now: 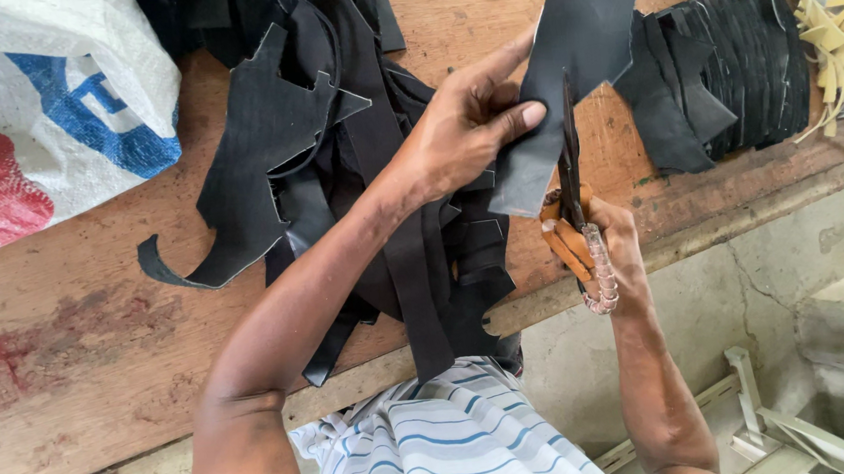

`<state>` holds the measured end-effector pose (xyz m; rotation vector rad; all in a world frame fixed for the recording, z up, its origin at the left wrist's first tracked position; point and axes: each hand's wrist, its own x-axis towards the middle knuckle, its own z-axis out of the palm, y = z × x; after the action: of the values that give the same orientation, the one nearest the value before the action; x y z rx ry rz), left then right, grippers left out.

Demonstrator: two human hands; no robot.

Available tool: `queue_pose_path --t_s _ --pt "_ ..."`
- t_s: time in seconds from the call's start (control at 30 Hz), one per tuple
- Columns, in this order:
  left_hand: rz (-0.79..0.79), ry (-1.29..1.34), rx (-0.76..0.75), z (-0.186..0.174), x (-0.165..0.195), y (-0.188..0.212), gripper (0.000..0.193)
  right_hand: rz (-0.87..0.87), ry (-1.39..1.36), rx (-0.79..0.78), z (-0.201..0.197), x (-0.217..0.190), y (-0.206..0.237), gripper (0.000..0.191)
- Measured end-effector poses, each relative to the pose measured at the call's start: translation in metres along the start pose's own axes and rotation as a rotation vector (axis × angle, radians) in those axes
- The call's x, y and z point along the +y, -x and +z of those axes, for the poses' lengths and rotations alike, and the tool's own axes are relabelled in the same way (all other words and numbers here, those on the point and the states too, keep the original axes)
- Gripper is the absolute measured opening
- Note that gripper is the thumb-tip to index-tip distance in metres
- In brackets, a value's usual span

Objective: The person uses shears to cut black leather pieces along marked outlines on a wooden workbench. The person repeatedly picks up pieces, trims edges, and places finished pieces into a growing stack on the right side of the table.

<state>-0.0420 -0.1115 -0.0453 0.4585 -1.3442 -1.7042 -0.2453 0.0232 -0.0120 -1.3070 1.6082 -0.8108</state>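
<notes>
Above the wooden bench (78, 324), the left hand (459, 129) pinches a black cut-out piece (577, 44) while the right hand (615, 242), closed round orange-handled scissors (570, 180), trims its edge; a clean cut calls for turning the piece steadily into the blades. Black offcuts (336, 163) heap the bench, a stack of cut pieces (730, 67) sits beside; a woven sack (40, 106) lies left, concrete floor (748, 292) below.

Black cut-out sheet (569, 65) held upright, scissors (573, 210) biting its edge
</notes>
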Motion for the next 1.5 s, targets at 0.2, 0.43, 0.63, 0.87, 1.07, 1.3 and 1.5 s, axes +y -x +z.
queue_pose_path --t_s 0.2,0.43,0.63,0.87,1.07,1.3,1.5 --pt "-0.058 0.17 -0.023 0.006 0.001 0.0 0.07 -0.001 0.08 -0.05 -0.005 -0.009 -0.008 0.02" --pt "-0.094 0.136 -0.035 0.004 0.008 0.0 0.071 0.089 0.052 -0.004 -0.003 -0.014 -0.008 0.025" --pt "-0.049 0.054 -0.04 0.006 0.009 0.001 0.072 0.16 0.244 -0.016 -0.006 -0.009 -0.014 0.026" --pt "-0.079 0.148 -0.05 0.009 0.011 0.002 0.074 0.012 0.039 -0.081 -0.009 -0.003 -0.013 0.03" --pt "-0.088 0.126 -0.045 0.01 0.015 0.003 0.073 -0.124 -0.159 -0.174 -0.007 -0.01 -0.007 0.029" --pt "-0.144 0.074 0.025 0.011 0.013 0.003 0.069 -0.186 -0.273 -0.239 -0.009 -0.006 -0.01 0.039" --pt "-0.106 0.208 0.023 0.017 0.006 0.004 0.031 -0.217 -0.191 -0.094 -0.006 0.003 -0.005 0.04"
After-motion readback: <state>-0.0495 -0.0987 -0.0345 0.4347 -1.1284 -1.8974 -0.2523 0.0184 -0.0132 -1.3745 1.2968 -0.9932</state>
